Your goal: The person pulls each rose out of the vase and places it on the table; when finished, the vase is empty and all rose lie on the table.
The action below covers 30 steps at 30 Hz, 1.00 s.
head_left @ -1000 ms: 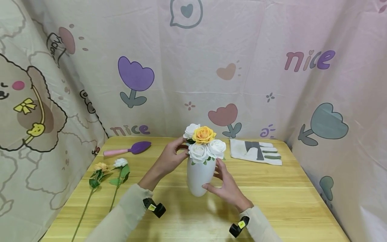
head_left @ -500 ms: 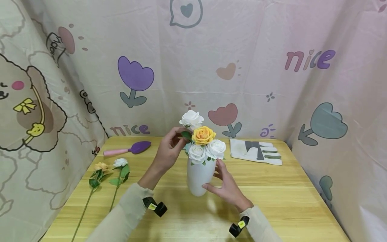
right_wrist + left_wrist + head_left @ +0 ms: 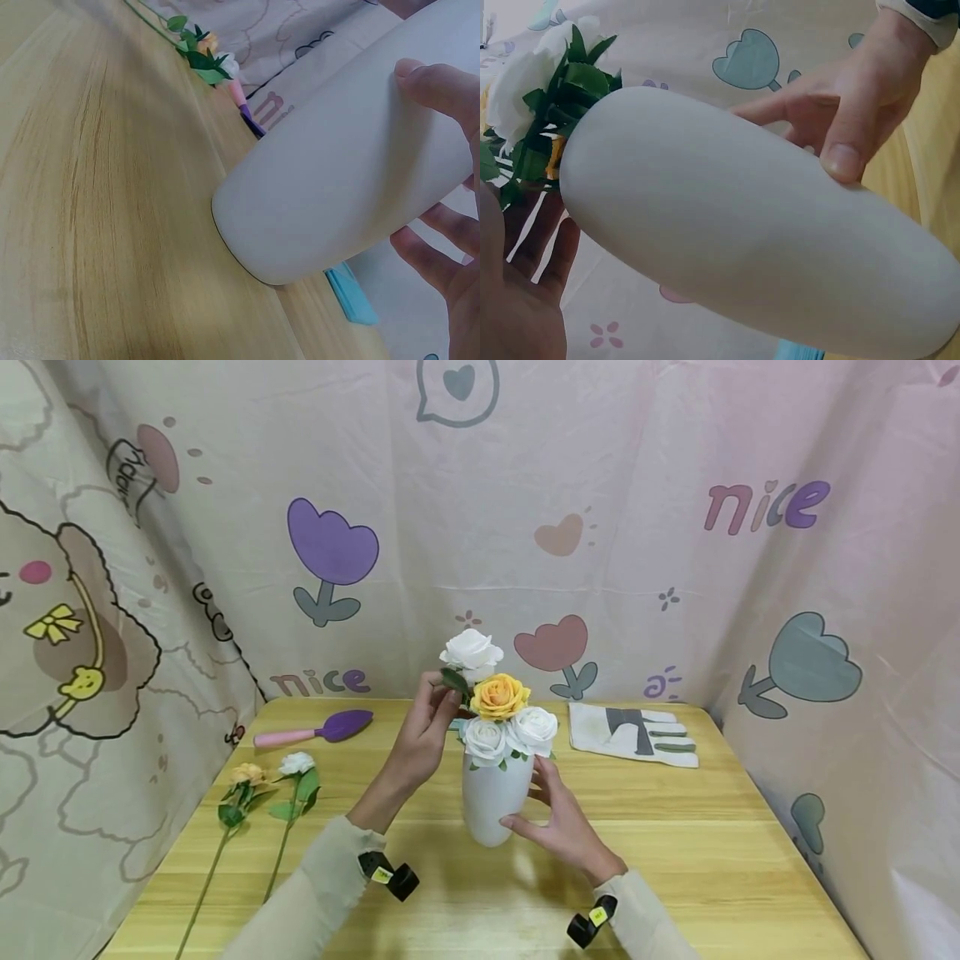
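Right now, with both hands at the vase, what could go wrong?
The vase narrows toward its base and carries blooms on top; it might tip if the right hand lets go.

The left hand holds the topmost white rose close against the yellow rose; moving it could snag that neighbour.

- I see a plain white vase [image 3: 493, 802].
- I see white roses [image 3: 471, 652] and a yellow rose [image 3: 499, 697].
- My trowel [image 3: 333, 727] is purple and pink.
- Purple and red tulips [image 3: 333, 547] dot the pale curtain [image 3: 465, 527].
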Motion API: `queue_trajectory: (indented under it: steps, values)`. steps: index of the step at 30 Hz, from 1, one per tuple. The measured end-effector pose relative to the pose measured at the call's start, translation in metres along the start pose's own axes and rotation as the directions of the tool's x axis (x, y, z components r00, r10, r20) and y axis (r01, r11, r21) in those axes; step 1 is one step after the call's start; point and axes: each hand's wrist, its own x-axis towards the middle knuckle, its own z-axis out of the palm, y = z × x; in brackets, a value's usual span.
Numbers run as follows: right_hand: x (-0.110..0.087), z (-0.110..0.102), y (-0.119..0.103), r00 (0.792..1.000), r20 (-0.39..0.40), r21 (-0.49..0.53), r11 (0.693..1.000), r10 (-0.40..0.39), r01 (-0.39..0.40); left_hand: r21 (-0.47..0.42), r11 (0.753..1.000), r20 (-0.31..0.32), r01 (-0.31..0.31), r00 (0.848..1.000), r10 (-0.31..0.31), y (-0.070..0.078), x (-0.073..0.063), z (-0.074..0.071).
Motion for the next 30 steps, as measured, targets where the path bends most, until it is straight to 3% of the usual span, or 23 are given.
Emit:
queue_trajectory:
  steps: [7, 14, 18, 23, 25, 30]
  values:
    - [0.000, 0.000, -0.001, 1.000, 0.003, -0.002, 1.000, 0.003, -0.003, -0.046, 0.996, -0.067, -0.081, 0.995, 0.078, 0.008, 0.005, 0.005]
    - [-0.001, -0.001, -0.001, 1.000, 0.001, -0.005, 1.000, 0.009, -0.009, -0.105, 0.988, -0.147, -0.109, 0.985, 0.093, 0.019, 0.015, 0.009]
    - [-0.002, -0.001, -0.001, 1.000, 0.004, 0.005, 1.000, 0.015, -0.015, -0.132, 0.987, -0.159, -0.094, 0.985, 0.073, 0.019, 0.012, 0.011]
    - [-0.002, -0.001, -0.002, 1.000, 0.003, 0.013, 1.000, 0.020, -0.020, -0.228, 0.972, -0.154, -0.062, 0.988, 0.027, 0.019, 0.009, 0.009]
    - [-0.002, -0.001, -0.002, 1.000, 0.003, 0.013, 1.000, 0.017, -0.017, -0.225, 0.971, -0.153, -0.084, 0.987, 0.050, 0.020, 0.009, 0.007]
    - [-0.002, -0.001, -0.002, 1.000, 0.003, 0.015, 1.000, 0.019, -0.019, -0.122, 0.981, -0.168, -0.148, 0.978, 0.127, 0.024, 0.013, 0.003]
